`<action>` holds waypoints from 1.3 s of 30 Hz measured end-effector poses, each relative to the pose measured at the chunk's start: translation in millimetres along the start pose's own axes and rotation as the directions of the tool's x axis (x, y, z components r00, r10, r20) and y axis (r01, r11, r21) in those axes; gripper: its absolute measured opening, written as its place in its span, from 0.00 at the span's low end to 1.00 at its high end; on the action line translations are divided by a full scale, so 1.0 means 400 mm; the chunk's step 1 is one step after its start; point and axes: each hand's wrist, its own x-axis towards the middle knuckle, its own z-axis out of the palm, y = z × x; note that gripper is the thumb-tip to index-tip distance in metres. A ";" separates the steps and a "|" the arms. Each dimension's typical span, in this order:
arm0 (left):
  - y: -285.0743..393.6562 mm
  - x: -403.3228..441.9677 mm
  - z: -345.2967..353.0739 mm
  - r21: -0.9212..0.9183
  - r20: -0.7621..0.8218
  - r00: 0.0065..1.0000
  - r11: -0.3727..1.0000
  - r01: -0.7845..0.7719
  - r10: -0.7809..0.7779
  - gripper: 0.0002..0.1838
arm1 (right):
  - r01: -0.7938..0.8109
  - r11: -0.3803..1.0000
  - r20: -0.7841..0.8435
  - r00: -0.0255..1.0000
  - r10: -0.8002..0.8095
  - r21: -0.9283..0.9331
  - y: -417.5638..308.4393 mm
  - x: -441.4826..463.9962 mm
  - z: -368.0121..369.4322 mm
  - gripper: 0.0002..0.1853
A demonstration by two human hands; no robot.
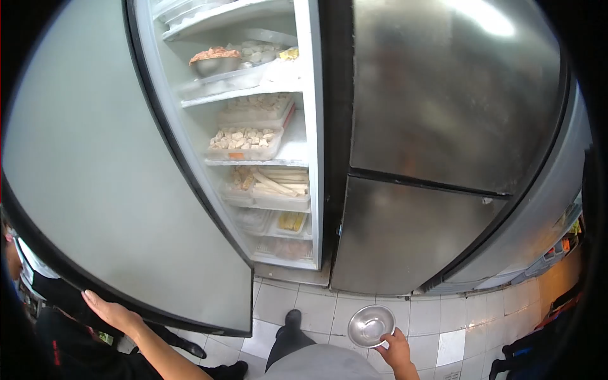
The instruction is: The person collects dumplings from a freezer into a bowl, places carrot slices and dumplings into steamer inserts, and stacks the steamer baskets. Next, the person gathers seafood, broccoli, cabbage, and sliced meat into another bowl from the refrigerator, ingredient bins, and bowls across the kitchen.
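My left hand (113, 313) lies against the edge of the freezer door (120, 183), fingers stretched out along its dark seal. The door stands swung open to the left. Low in front of me, my right hand (396, 349) grips the rim of a metal bowl (372, 325), with thumb and fingers closed on it. Nothing solid shows inside the bowl. In the freezer, a metal bowl of pinkish food (215, 64) sits on an upper shelf. Below it is a plastic tub of pale chunks (244, 143), and lower still a tub of long pale sticks (280, 190).
Closed steel doors (430, 234) stand to the right of the freezer. White tiles (430, 316) cover the floor. At lower left a person in dark clothes (76, 351) is close behind the door. Other dark-clad legs (506, 358) show at lower right.
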 end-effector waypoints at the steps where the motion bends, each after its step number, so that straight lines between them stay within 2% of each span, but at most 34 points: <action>1: -0.030 0.030 -0.003 -0.027 0.057 0.998 1.000 0.003 -0.001 0.40 | 0.005 1.000 -0.009 1.000 -0.005 -0.011 -0.023 0.037 0.001 0.19; 2: -0.037 0.032 0.018 -0.072 0.037 0.999 0.997 0.000 0.003 0.41 | 0.011 1.000 0.013 1.000 -0.010 -0.026 -0.059 0.071 0.005 0.20; 3: -0.079 0.042 0.040 0.166 -0.040 0.975 0.963 -0.211 0.220 0.41 | 0.013 0.999 0.036 0.999 -0.012 -0.036 -0.092 0.106 0.016 0.20; 4: -0.127 0.051 0.058 0.404 -0.058 0.897 0.832 -0.381 0.439 0.42 | 0.009 0.999 0.027 1.000 -0.008 -0.038 -0.118 0.142 0.030 0.20; 5: -0.147 0.037 0.083 0.588 -0.052 0.795 0.662 -0.465 0.605 0.44 | 0.041 0.998 0.013 0.999 -0.040 -0.037 -0.149 0.179 0.043 0.19; 6: -0.124 -0.001 0.131 0.663 0.010 0.719 0.534 -0.525 0.695 0.38 | 0.071 0.997 -0.004 0.997 -0.071 -0.038 -0.183 0.219 0.054 0.19; 8: -0.179 -0.024 0.259 0.213 0.022 0.688 0.669 -0.712 0.725 0.29 | 0.069 0.998 -0.040 0.997 -0.070 -0.011 -0.265 0.302 0.080 0.19; 9: -0.248 -0.049 0.332 -0.041 0.161 0.816 0.830 -0.556 0.555 0.27 | 0.078 0.997 -0.064 0.995 -0.077 0.016 -0.303 0.335 0.097 0.19; 10: -0.316 -0.079 0.404 -0.251 0.338 0.861 0.918 -0.306 0.379 0.26 | 0.070 0.998 -0.069 0.995 -0.069 0.009 -0.334 0.369 0.118 0.19; 11: -0.320 -0.119 0.489 -0.168 0.553 0.796 0.969 -0.180 0.244 0.25 | 0.083 0.996 -0.079 0.994 -0.079 0.046 -0.365 0.408 0.142 0.19; 12: -0.302 -0.163 0.585 -0.063 0.731 0.676 0.995 -0.075 0.097 0.24 | 0.096 0.992 -0.095 0.992 -0.088 0.084 -0.391 0.446 0.163 0.18; 14: -0.281 -0.214 0.762 -0.075 0.933 0.313 0.950 -0.304 0.174 0.21 | 0.094 0.993 -0.122 0.989 -0.085 0.070 -0.446 0.509 0.186 0.18; 16: -0.231 -0.285 0.934 -0.346 0.904 0.182 0.912 -0.222 0.387 0.19 | 0.110 0.994 -0.127 0.986 -0.110 -0.007 -0.502 0.552 0.191 0.19; 18: -0.234 -0.343 1.142 -0.561 0.792 0.051 0.757 -0.335 0.609 0.20 | 0.088 0.995 -0.196 0.978 -0.076 0.056 -0.541 0.568 0.200 0.19; 19: -0.240 -0.370 1.259 -0.575 0.778 0.005 0.716 -0.397 0.628 0.18 | 0.102 0.989 -0.244 0.967 -0.072 0.111 -0.557 0.568 0.201 0.20; 20: -0.258 -0.394 1.376 -0.601 0.755 -0.049 0.662 -0.448 0.654 0.17 | 0.047 0.991 -0.284 0.959 -0.010 0.125 -0.573 0.564 0.196 0.20; 21: -0.289 -0.419 1.497 -0.429 0.887 -0.113 0.706 -0.564 0.449 0.20 | 0.056 0.996 -0.293 0.956 -0.032 0.075 -0.586 0.550 0.182 0.20; 22: -0.317 -0.449 1.646 -0.272 0.961 -0.152 0.677 -0.684 0.232 0.24 | 0.050 0.999 -0.308 0.951 -0.041 0.022 -0.593 0.522 0.168 0.20; 23: -0.362 -0.451 1.795 -0.127 0.984 -0.180 0.661 -0.740 -0.014 0.32 | -0.021 1.000 -0.275 0.961 0.024 0.014 -0.591 0.495 0.159 0.21; 24: -0.401 -0.476 1.926 -0.181 0.975 -0.223 0.638 -0.749 0.015 0.32 | -0.123 0.992 -0.351 0.928 0.126 0.032 -0.603 0.470 0.153 0.21; 26: -0.396 -0.533 2.079 -0.283 0.949 -0.310 0.604 -0.745 0.062 0.32 | -0.167 0.984 -0.393 0.910 0.131 -0.059 -0.637 0.414 0.124 0.21; 27: -0.384 -0.563 2.128 -0.318 0.934 -0.350 0.601 -0.733 0.067 0.32 | -0.266 0.963 -0.459 0.861 0.220 -0.037 -0.653 0.382 0.117 0.21; 29: -0.351 -0.617 2.185 -0.353 0.917 -0.394 0.593 -0.724 0.065 0.32 | -0.330 0.938 -0.470 0.847 0.247 -0.102 -0.682 0.331 0.115 0.20; 30: -0.360 -0.657 2.222 -0.366 0.909 -0.412 0.595 -0.716 0.063 0.32 | -0.401 0.912 -0.503 0.808 0.305 -0.091 -0.700 0.347 0.134 0.20; 32: -0.344 -0.696 2.239 -0.374 0.903 -0.425 0.596 -0.711 0.060 0.32 | -0.452 0.892 -0.486 0.785 0.384 -0.025 -0.712 0.328 0.161 0.19; 33: -0.363 -0.718 2.262 -0.375 0.899 -0.435 0.597 -0.709 0.049 0.32 | -0.521 0.853 -0.422 0.772 0.476 0.011 -0.723 0.353 0.169 0.19; 37: -0.384 -0.671 2.241 -0.337 0.910 -0.413 0.608 -0.719 0.015 0.32 | -0.536 0.844 -0.435 0.766 0.473 -0.026 -0.741 0.314 0.193 0.18; 39: -0.400 -0.657 2.222 -0.318 0.915 -0.404 0.620 -0.717 0.003 0.32 | -0.492 0.870 -0.410 0.801 0.436 -0.037 -0.732 0.313 0.197 0.18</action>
